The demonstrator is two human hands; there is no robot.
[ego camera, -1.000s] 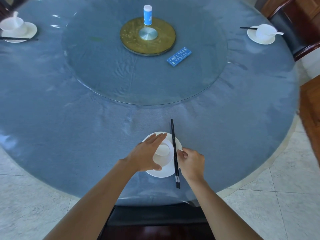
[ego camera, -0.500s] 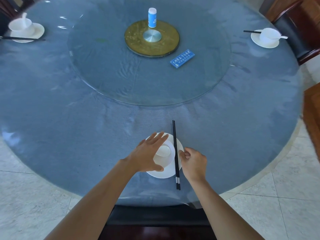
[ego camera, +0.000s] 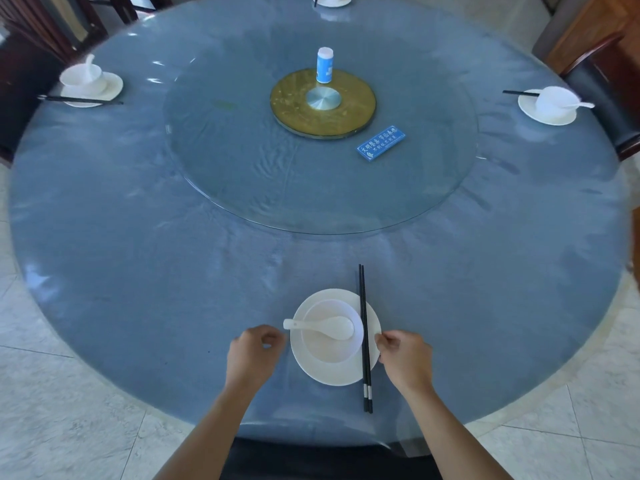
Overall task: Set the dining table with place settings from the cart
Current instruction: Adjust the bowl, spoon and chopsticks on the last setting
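A white plate (ego camera: 332, 372) lies near the front edge of the round blue table (ego camera: 138, 258). In it stands a white bowl (ego camera: 325, 348) with a white spoon (ego camera: 320, 326) laid across it, handle to the left. Black chopsticks (ego camera: 364, 337) rest over the plate's right side, pointing away from me. My left hand (ego camera: 254, 355) hovers just left of the plate, fingers curled and holding nothing. My right hand (ego camera: 407, 358) sits at the plate's right rim beside the chopsticks, fingers pinched together; whether it touches the plate is unclear.
Finished settings lie at the far left (ego camera: 90, 85), far right (ego camera: 550, 105) and far edge (ego camera: 330, 0). A glass turntable (ego camera: 242, 174) carries a gold disc (ego camera: 356, 112), a white-blue bottle (ego camera: 325, 65) and a blue card (ego camera: 381, 143). Dark chairs (ego camera: 602, 81) ring the table.
My left hand has let go of the bowl and drawn back to the left, uncovering the spoon in it. My right hand stays by the chopsticks. The view has tilted up.
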